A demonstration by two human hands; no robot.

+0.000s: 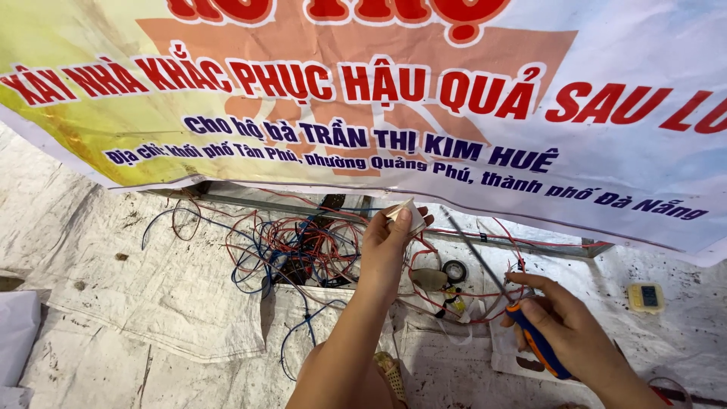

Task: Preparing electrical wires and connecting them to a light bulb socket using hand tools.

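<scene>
Where wires (303,250) tangle on white tarpaulin (113,280) — a banner (363,91) overhangs.

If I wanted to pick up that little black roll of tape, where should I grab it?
Pinch the small black ring-shaped tape roll across its outer rim, coming from above. It seems to lie flat with its hole up, among tangled red wires, so sideways fingers would likely snag them.

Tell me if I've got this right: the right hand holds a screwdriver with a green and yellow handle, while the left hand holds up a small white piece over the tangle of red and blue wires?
Not quite. In the head view, the screwdriver in the right hand has an orange and blue handle, not green and yellow. The rest stands: the left hand holds up a small white piece over the red and blue wires.
</scene>
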